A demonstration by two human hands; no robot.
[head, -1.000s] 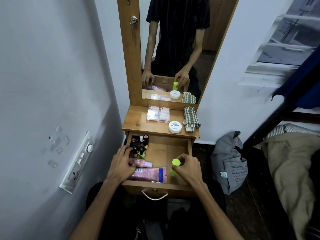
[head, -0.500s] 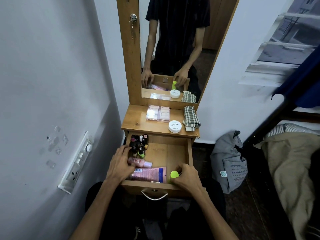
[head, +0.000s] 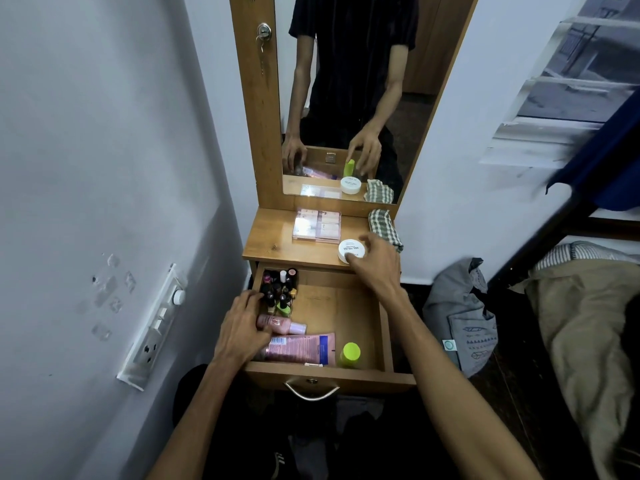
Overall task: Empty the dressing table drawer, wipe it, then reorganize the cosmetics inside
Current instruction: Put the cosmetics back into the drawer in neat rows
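Note:
The wooden drawer [head: 386, 323] stands pulled out. In its far left corner stand several nail polish bottles [head: 280, 287]. Two pink tubes lie at its front left, a small one [head: 282, 323] and a larger one [head: 301, 348]. A green-capped bottle [head: 349, 355] stands upright at the front, right of the tubes. My left hand [head: 242, 329] rests on the left ends of the tubes, fingers loosely bent. My right hand [head: 377, 261] is over the tabletop edge, its fingers closing on the white round jar [head: 349, 250].
On the dressing tabletop [head: 270, 237] lie a clear cosmetics case [head: 317, 226] and a folded checked cloth [head: 384, 228]. A mirror [head: 346, 81] rises behind. A wall socket panel [head: 152, 330] is at left, a grey bag [head: 460, 317] on the floor and a bed [head: 588, 323] at right.
My right hand let go of the green-capped bottle at the drawer's front and moved up to the white jar on the tabletop. My left hand stayed on the tubes.

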